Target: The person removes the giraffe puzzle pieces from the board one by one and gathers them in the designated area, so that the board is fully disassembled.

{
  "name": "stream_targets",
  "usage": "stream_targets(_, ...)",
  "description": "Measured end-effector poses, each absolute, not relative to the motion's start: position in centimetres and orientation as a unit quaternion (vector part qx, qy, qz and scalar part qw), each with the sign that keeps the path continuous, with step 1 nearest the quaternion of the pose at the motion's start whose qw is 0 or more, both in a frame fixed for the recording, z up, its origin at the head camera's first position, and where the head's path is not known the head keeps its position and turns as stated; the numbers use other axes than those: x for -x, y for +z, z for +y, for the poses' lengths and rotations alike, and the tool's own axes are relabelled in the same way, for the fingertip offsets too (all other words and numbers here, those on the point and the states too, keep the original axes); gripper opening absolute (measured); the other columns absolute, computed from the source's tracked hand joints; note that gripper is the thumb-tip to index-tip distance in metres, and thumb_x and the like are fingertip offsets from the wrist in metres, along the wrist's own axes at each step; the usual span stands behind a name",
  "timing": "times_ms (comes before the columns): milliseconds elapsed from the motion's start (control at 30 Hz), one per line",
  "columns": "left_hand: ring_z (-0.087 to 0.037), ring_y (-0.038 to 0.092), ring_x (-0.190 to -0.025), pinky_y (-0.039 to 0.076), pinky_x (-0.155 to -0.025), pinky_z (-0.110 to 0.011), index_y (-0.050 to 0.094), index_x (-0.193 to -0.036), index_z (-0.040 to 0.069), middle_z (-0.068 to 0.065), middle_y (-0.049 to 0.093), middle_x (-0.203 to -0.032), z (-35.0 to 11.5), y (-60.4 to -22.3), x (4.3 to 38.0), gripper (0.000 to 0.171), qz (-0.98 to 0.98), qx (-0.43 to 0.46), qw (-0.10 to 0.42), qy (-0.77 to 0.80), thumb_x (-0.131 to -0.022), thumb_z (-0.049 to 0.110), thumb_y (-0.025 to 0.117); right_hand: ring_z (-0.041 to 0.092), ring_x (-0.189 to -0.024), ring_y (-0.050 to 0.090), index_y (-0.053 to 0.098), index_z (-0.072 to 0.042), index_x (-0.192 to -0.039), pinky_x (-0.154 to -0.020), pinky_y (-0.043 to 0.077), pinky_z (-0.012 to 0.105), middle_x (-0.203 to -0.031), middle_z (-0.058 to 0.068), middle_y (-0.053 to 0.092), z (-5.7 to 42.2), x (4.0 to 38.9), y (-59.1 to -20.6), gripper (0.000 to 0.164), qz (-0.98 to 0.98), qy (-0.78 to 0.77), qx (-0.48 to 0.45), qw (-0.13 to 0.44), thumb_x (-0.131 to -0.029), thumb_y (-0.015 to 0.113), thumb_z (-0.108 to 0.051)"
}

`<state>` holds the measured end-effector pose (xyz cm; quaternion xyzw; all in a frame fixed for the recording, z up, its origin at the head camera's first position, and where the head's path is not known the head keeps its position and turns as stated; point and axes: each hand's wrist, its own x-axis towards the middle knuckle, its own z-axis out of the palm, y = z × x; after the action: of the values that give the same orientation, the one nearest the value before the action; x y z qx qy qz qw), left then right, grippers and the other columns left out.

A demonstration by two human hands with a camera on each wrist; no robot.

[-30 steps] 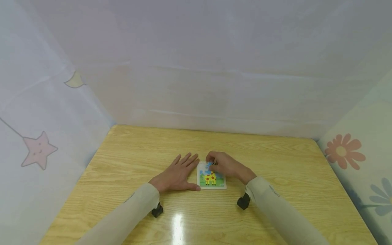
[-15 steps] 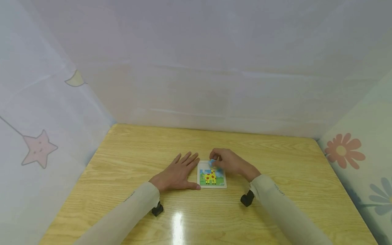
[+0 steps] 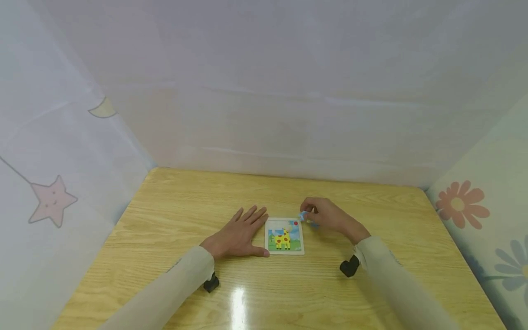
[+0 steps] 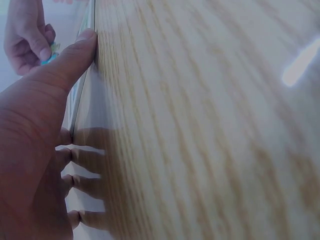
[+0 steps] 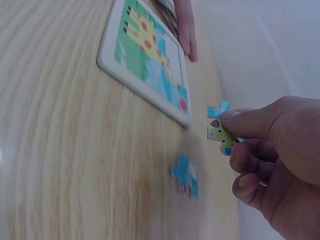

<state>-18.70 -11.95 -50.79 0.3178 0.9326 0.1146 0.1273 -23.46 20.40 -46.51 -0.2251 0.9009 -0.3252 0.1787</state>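
Observation:
A giraffe jigsaw puzzle (image 3: pixel 284 238) in a white frame lies on the table, its upper-left area showing pale and bare. My left hand (image 3: pixel 239 236) lies flat to the left of it, fingers spread; its thumb touches the frame's lower-left corner. To the right of the frame my right hand (image 3: pixel 330 217) pinches a puzzle piece (image 5: pixel 222 132) with a yellow giraffe face and blue edges between thumb and fingers, above the table. Beneath that hand a second loose puzzle piece (image 5: pixel 185 175), mostly blue, lies on the wood.
The wooden table (image 3: pixel 185 197) stretches out on every side of the puzzle. Pale cloth (image 3: pixel 264 123) hangs behind and at both sides. A black wrist camera mount (image 3: pixel 349 266) sits under the right sleeve, another (image 3: pixel 211 283) under the left.
My right hand has moved from above the puzzle's top to the right, beyond the frame, with a piece in its grip. The left hand has stayed in place.

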Motion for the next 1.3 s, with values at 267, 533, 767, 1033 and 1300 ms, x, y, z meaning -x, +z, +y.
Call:
stream_targets(267, -0.034, 0.009, -0.17, 0.011, -0.136, -0.064, 0.023, -0.172, 0.014, -0.005, 0.011, -0.183, -12.1, -51.0, 18.7, 0.112, 0.933, -0.317, 0.13, 0.11, -0.091, 0.082, 0.059, 0.02, -0.093, 0.064, 0.07, -0.009, -0.118, -0.08, 0.054, 0.034, -0.11, 0.01, 0.071, 24.4, 23.7, -46.7, 0.015, 0.912, -0.307, 0.209, 0.173, -0.11, 0.057, -0.011)
stream_targets(533, -0.032, 0.007, -0.17, 0.009, -0.137, -0.062, 0.02, -0.173, 0.016, -0.003, 0.009, -0.183, -12.1, -51.1, 18.8, 0.113, 0.934, -0.315, 0.134, 0.102, -0.091, 0.085, 0.057, 0.021, -0.094, 0.066, 0.07, -0.004, -0.119, -0.082, 0.057, 0.036, -0.11, 0.014, 0.072, 26.8, 23.5, -47.0, 0.016, 0.914, -0.304, 0.201, 0.178, -0.109, 0.058, -0.009)
stream_targets(767, -0.032, 0.007, -0.17, 0.01, -0.137, -0.063, 0.021, -0.172, 0.015, -0.004, 0.009, -0.183, -12.1, -51.2, 18.9, 0.113, 0.934, -0.315, 0.13, 0.104, -0.09, 0.085, 0.057, 0.02, -0.091, 0.065, 0.07, -0.003, -0.116, -0.082, 0.055, 0.036, -0.107, 0.013, 0.071, 27.5, 23.7, -47.4, 0.015, 0.914, -0.301, 0.196, 0.187, -0.109, 0.057, -0.008)
stream_targets(1033, -0.034, 0.01, -0.17, 0.012, -0.136, -0.064, 0.024, -0.172, 0.015, -0.005, 0.011, -0.183, -12.0, -51.4, 19.0, 0.113, 0.934, -0.317, 0.127, 0.109, -0.09, 0.085, 0.057, 0.019, -0.092, 0.067, 0.071, -0.003, -0.115, -0.083, 0.056, 0.037, -0.107, 0.014, 0.073, 27.5, 23.7, -47.9, 0.016, 0.913, -0.307, 0.19, 0.19, -0.108, 0.057, -0.005)
stream_targets(1300, -0.032, 0.008, -0.17, 0.01, -0.137, -0.063, 0.021, -0.172, 0.015, -0.004, 0.009, -0.183, -11.9, -51.1, 18.9, 0.113, 0.934, -0.317, 0.129, 0.104, -0.09, 0.084, 0.058, 0.018, -0.095, 0.066, 0.07, -0.003, -0.119, -0.085, 0.057, 0.039, -0.112, 0.013, 0.072, 27.2, 23.7, -47.9, 0.017, 0.918, -0.298, 0.189, 0.183, -0.109, 0.058, -0.008)
